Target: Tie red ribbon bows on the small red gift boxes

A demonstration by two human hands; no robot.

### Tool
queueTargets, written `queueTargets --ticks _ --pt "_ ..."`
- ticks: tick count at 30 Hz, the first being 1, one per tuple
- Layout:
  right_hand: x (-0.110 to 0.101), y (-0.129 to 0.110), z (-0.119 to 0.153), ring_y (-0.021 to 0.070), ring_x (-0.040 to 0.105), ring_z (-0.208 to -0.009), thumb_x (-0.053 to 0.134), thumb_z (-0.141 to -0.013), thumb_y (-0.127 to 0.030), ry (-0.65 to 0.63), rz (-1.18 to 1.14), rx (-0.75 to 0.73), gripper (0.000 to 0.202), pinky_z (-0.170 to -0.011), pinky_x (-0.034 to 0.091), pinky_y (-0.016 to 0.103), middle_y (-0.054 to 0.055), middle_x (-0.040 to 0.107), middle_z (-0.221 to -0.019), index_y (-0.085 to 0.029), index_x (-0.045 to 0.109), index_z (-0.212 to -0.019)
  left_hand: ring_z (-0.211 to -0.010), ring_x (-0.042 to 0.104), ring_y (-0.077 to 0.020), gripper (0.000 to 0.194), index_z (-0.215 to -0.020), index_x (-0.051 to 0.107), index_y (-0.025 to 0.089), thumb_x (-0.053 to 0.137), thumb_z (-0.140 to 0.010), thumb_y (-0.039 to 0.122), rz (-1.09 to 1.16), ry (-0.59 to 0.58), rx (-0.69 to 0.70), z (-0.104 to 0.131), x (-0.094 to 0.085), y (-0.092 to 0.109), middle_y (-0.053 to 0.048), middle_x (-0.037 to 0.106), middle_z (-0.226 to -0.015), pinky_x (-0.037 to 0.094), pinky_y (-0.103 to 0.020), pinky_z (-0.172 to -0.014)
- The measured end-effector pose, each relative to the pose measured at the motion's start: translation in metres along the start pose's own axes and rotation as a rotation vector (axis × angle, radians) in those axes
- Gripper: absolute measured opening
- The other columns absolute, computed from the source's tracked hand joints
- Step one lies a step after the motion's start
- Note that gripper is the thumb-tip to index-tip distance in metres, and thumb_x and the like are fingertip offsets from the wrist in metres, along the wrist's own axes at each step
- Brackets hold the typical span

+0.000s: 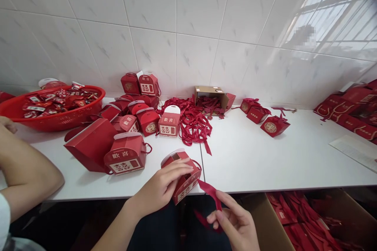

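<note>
At the table's front edge, my left hand point(167, 182) grips a small red gift box point(188, 185), fingers over its top and thumb hidden behind. The box is tilted, its lower part past the edge. My right hand point(232, 219) pinches a dark red ribbon point(209, 189) between thumb and fingers. One ribbon end reaches the side of the box; the other hangs down, blurred. A red box with white characters point(126, 156) stands left of my left hand, beside a larger red box point(91, 145). Behind them several more small boxes point(169, 122) are clustered.
A red plastic basket point(100, 100) of wrapped sweets stands left, near another person's arm point(32, 164). Loose ribbons point(194, 123) spill from a cardboard box point(203, 89) by the wall. Ribboned boxes point(275, 125) sit right. Red bags point(350, 106) lie far right. Below is an open carton point(262, 211).
</note>
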State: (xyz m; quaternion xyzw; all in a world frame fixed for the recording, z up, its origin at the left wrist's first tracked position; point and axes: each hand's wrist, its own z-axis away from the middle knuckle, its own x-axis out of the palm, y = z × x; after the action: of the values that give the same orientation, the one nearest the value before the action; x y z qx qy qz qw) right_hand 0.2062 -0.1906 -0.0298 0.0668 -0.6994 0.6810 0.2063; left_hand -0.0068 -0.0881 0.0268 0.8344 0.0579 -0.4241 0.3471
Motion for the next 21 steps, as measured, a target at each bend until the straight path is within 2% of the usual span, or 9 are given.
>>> queueTargets --ticks 5,8,12,16,19,21 --pt "0.010 0.004 0.001 0.0150 0.064 -0.054 0.075 -0.071 -0.033 0.022 -0.027 0.006 0.031 -0.051 0.053 0.027 0.009 0.072 -0.085 -0.025 0.073 -0.102 -0.115 0.058 -0.0185 0.041 -0.116 0.062 0.026 0.046 -0.085 0.005 -0.006 0.039 -0.042 0.000 0.011 -0.011 -0.002 0.068 -0.114 0.050 -0.034 -0.098" --pt "0.011 0.003 -0.001 0.0148 0.064 -0.054 0.075 -0.072 -0.032 0.008 -0.018 -0.003 0.031 -0.052 0.054 0.027 0.009 0.072 -0.089 -0.025 0.073 -0.102 -0.111 0.061 -0.0182 0.034 -0.112 0.064 0.026 0.049 -0.086 0.010 0.015 0.069 -0.052 -0.001 0.013 -0.011 -0.001 0.070 -0.110 0.052 -0.033 -0.095" --pt "0.013 0.000 -0.003 0.0148 0.065 -0.056 0.074 -0.073 -0.031 -0.008 -0.004 0.005 0.030 -0.053 0.054 0.026 0.010 0.072 -0.092 -0.025 0.073 -0.102 -0.110 0.062 -0.0179 0.034 -0.114 0.063 0.027 0.050 -0.087 0.012 0.010 0.081 -0.069 -0.001 0.012 -0.008 -0.001 0.070 -0.110 0.052 -0.032 -0.094" --pt "0.015 0.004 -0.005 0.0150 0.067 -0.058 0.073 -0.074 -0.032 -0.043 0.016 -0.008 0.030 -0.054 0.056 0.026 0.011 0.069 -0.107 -0.025 0.072 -0.103 -0.110 0.062 -0.0185 0.035 -0.119 0.060 0.027 0.053 -0.087 0.015 -0.009 0.082 -0.089 -0.002 0.012 -0.006 -0.001 0.069 -0.113 0.052 -0.033 -0.095" --pt "0.014 0.011 -0.008 0.0164 0.069 -0.063 0.068 -0.079 -0.032 -0.119 0.078 -0.038 0.031 -0.056 0.057 0.028 0.012 0.063 -0.120 -0.027 0.069 -0.109 -0.107 0.063 -0.0180 0.036 -0.121 0.059 0.026 0.053 -0.087 0.015 -0.015 0.082 -0.023 -0.004 0.014 -0.008 -0.003 0.068 -0.114 0.051 -0.034 -0.096" --pt "0.014 0.015 -0.012 0.0196 0.070 -0.072 0.064 -0.083 -0.032 -0.186 0.156 -0.066 0.032 -0.061 0.059 0.032 0.012 0.061 -0.123 -0.028 0.066 -0.114 -0.107 0.062 -0.0185 0.032 -0.113 0.064 0.025 0.052 -0.086 0.011 -0.041 0.119 0.065 -0.006 0.014 -0.009 -0.005 0.068 -0.114 0.052 -0.034 -0.094"
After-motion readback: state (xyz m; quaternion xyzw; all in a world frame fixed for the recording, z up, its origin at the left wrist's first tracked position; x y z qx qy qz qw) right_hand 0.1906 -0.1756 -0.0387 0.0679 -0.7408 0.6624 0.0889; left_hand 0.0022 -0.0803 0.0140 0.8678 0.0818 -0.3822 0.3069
